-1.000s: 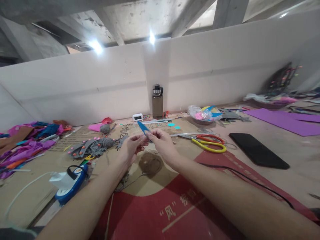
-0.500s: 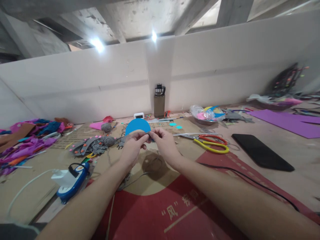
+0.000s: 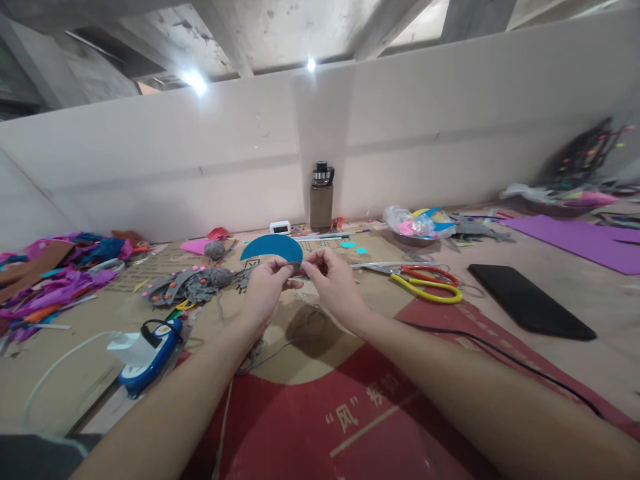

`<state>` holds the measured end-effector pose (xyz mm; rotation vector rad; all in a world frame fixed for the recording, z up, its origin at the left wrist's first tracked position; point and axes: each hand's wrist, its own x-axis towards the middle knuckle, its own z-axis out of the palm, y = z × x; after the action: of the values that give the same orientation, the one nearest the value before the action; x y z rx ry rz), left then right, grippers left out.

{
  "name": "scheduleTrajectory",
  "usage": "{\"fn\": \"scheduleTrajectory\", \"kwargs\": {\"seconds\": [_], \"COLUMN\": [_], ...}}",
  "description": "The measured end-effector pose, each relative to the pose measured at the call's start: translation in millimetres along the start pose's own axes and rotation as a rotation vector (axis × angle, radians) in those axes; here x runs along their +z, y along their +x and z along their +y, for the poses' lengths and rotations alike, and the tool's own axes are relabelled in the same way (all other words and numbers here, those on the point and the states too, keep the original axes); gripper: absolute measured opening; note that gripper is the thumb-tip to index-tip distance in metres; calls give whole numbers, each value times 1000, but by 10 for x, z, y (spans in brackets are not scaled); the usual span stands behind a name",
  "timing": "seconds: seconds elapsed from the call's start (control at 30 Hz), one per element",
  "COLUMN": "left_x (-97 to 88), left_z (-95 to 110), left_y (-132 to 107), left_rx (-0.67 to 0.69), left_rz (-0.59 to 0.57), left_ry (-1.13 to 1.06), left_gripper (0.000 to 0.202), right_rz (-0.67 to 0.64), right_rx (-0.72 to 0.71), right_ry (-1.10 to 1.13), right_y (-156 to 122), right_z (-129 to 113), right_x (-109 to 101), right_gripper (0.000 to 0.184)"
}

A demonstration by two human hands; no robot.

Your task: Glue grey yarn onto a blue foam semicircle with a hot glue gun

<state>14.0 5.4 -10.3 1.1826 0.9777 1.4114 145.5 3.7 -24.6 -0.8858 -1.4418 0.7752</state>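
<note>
your left hand (image 3: 266, 288) and right hand (image 3: 331, 283): grips pinched nearly closed on a small, thin grey strip (image 3: 297, 266), beside the flat blue round-edged sheet (image 3: 273, 247); uneven pulling could slip it.

Flat blue piece (image 3: 273, 248), smooth, rounded far edge, held up in both hands (image 3: 267, 287)

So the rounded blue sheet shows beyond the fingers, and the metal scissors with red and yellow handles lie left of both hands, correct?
Not left: the head view shows the scissors right of the right hand. The blue sheet is as described.
</note>
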Motion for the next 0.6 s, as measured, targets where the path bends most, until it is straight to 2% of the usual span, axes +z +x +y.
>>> {"fn": "scheduleTrajectory", "kwargs": {"seconds": [0.2,0.33,0.6], "left_x": [21,33,30], "left_z": [-13,-14,23], "left_y": [-3,-13,0], "left_rx": [-32,-42,-62], "left_rz": [-38,-63,-69], "left_ry": [-51,-52,-111], "left_gripper": [22,24,23], "right_rz": [-2,-31,13], "right_rx": [47,52,66], "right_ry": [49,46,3], "right_y": [40,61,77], "right_z": [13,4,-15], "right_x": [-38,-55,-70], "right_gripper": [20,17,15]}}
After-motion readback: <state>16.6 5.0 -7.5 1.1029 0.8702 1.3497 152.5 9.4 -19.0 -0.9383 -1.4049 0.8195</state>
